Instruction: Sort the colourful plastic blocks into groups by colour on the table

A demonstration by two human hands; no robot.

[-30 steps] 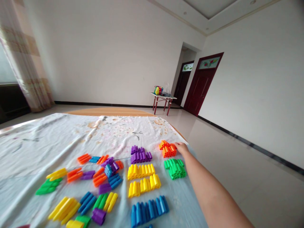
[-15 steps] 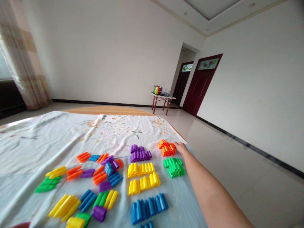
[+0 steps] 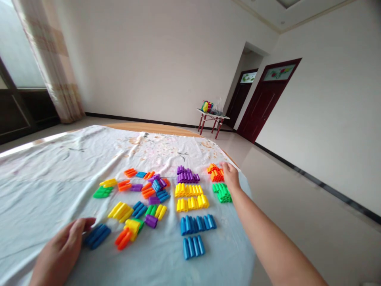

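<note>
Plastic tube pieces, joined side by side, lie on the cloth. My right hand (image 3: 230, 175) is bent in at the right side of the orange tube stack (image 3: 216, 173), seemingly touching it; its fingertips are partly hidden. Just nearer lies a green tube stack (image 3: 222, 192). At lower left, my left hand (image 3: 64, 246) has its fingers loosely stretched beside a blue tube piece (image 3: 97, 236), with no clear grip on it. Purple tubes (image 3: 188, 175), yellow tubes (image 3: 192, 203) and blue tubes (image 3: 198, 224) form rows in the middle. Mixed pieces, such as a purple one (image 3: 151, 221), lie scattered left of these.
A flowered cloth (image 3: 86, 155) covers the round-edged wooden table (image 3: 154, 128). Beyond it stands a small table (image 3: 212, 115) with a colourful bag (image 3: 207, 106) on top. Dark red doors (image 3: 268, 99) are at the back right; a curtain (image 3: 64, 79) hangs at the left.
The view has shifted, so more of the near cloth shows. My left hand has come in from the lower left beside a blue piece. My right hand stays by the orange stack.
</note>
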